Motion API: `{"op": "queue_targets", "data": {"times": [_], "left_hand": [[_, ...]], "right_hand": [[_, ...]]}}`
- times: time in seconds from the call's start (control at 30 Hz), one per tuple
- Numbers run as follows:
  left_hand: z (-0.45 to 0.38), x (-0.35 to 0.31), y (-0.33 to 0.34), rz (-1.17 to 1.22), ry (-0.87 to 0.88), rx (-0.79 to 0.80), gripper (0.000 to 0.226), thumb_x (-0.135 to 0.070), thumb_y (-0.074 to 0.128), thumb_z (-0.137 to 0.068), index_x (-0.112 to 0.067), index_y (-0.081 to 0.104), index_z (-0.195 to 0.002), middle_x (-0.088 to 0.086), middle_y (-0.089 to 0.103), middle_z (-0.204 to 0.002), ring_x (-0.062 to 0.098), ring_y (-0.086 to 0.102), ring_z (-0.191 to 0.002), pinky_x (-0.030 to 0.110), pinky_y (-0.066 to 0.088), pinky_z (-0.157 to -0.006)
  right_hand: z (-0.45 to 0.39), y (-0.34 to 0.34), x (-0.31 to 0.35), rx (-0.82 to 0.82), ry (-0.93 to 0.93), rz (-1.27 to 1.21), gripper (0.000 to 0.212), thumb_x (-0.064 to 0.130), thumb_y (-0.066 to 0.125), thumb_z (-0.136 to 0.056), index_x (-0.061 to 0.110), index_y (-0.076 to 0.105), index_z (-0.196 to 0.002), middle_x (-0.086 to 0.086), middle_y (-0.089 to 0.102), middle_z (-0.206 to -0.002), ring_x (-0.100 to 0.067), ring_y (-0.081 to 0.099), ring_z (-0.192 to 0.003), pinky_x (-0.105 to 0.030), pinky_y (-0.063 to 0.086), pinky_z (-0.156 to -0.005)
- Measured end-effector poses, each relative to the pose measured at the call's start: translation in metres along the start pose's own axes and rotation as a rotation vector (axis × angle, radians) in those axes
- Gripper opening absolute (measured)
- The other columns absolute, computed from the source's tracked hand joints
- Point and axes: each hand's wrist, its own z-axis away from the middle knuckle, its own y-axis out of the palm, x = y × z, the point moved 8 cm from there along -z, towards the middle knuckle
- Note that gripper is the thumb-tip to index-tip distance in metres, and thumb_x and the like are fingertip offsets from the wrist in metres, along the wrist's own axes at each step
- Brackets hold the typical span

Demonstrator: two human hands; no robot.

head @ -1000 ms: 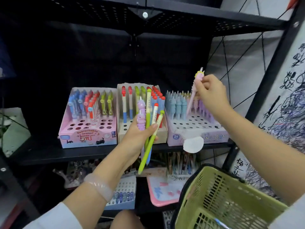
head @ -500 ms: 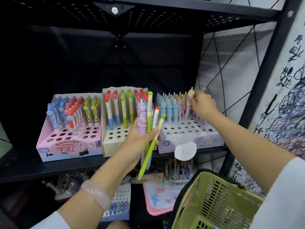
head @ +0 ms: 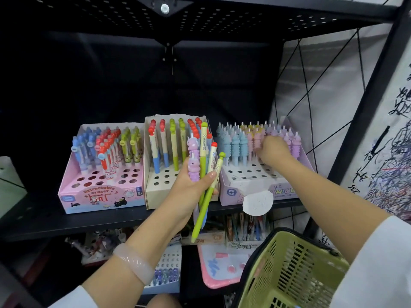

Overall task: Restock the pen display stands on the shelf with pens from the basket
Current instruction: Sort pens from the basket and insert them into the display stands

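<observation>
Black perforated metal forms the shelf point(head: 66, 225) we face, and three cardboard stands sit on it side by side. We see a pink stand point(head: 100, 196) on the left with round holes and blue, red and green erasers, a cream stand point(head: 155, 194) in the middle with tall smooth pens, and a lilac stand point(head: 262, 192) on the right with ribbed, rubbery unicorn pens in blue, pink, yellow and purple.

Our left hand point(head: 191, 185) grips a bundle point(head: 203, 174) in front of the cream stand: two lumpy purple unicorn pens and about three slim green and cream ones, the thumb pressed across them. Our right hand point(head: 272, 150) reaches into the lilac stand, fingers curled around a pink pen point(head: 258, 138) standing among the others. A second ago that hand held this pen raised above the stand; now the pen is down in its row.

One green plastic lattice basket point(head: 289, 270) hangs at lower right. One pale smooth bangle point(head: 135, 263) circles the left wrist.
</observation>
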Motion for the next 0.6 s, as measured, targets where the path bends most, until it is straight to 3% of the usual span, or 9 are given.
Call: {"op": "queue_targets", "data": {"times": [0.13, 0.17, 0.23, 0.33, 0.43, 0.6], "left_hand": [[0.001, -0.002, -0.007, -0.001, 0.013, -0.012, 0.035, -0.010, 0.056, -0.090, -0.003, 0.048, -0.124, -0.007, 0.060, -0.076, 0.008, 0.058, -0.061, 0.022, 0.050, -0.059], [0.002, -0.004, -0.007, 0.005, 0.021, -0.013, 0.036, -0.010, 0.056, -0.090, -0.003, 0.048, -0.125, -0.006, 0.060, -0.078, 0.008, 0.058, -0.062, 0.021, 0.050, -0.059], [0.003, -0.006, -0.009, 0.017, 0.035, -0.025, 0.037, -0.009, 0.055, -0.090, -0.005, 0.048, -0.126, -0.006, 0.061, -0.081, 0.007, 0.059, -0.064, 0.021, 0.051, -0.059], [0.007, -0.009, -0.012, 0.038, 0.055, -0.052, 0.035, -0.009, 0.055, -0.090, -0.009, 0.051, -0.125, -0.006, 0.065, -0.082, 0.006, 0.061, -0.061, 0.021, 0.052, -0.058], [0.012, -0.012, -0.021, 0.043, 0.062, -0.102, 0.035, -0.011, 0.056, -0.091, -0.012, 0.050, -0.125, -0.001, 0.067, -0.091, 0.008, 0.062, -0.062, 0.024, 0.054, -0.060], [0.017, -0.019, -0.035, 0.066, 0.088, -0.172, 0.036, -0.012, 0.057, -0.090, -0.010, 0.050, -0.125, 0.005, 0.067, -0.096, 0.010, 0.065, -0.069, 0.028, 0.055, -0.067]], "right_hand": [[0.033, -0.043, 0.032, -0.304, -0.160, -0.041, 0.020, 0.011, 0.046, -0.095, -0.001, 0.053, -0.109, -0.020, 0.064, -0.096, -0.035, 0.060, -0.086, -0.033, 0.039, -0.060], [0.043, -0.047, 0.047, -0.280, -0.257, -0.148, 0.019, 0.014, 0.046, -0.095, 0.003, 0.056, -0.107, -0.014, 0.065, -0.093, -0.031, 0.060, -0.083, -0.035, 0.044, -0.062], [0.066, -0.038, 0.077, -0.036, -0.399, -0.446, 0.018, 0.020, 0.047, -0.096, 0.010, 0.063, -0.096, -0.004, 0.065, -0.085, -0.016, 0.060, -0.076, -0.025, 0.051, -0.063], [0.097, -0.023, 0.099, 0.253, -0.389, -0.712, 0.030, 0.026, 0.047, -0.097, 0.008, 0.066, -0.083, -0.001, 0.063, -0.074, 0.001, 0.055, -0.057, -0.010, 0.044, -0.049], [0.114, -0.015, 0.105, 0.393, -0.344, -0.916, 0.029, 0.028, 0.050, -0.096, 0.010, 0.067, -0.080, -0.002, 0.059, -0.074, -0.005, 0.054, -0.063, -0.015, 0.047, -0.055], [0.130, -0.003, 0.124, 0.457, -0.361, -0.921, 0.017, 0.019, 0.058, -0.092, 0.008, 0.065, -0.082, 0.001, 0.058, -0.068, -0.002, 0.053, -0.057, -0.012, 0.046, -0.054]]}}
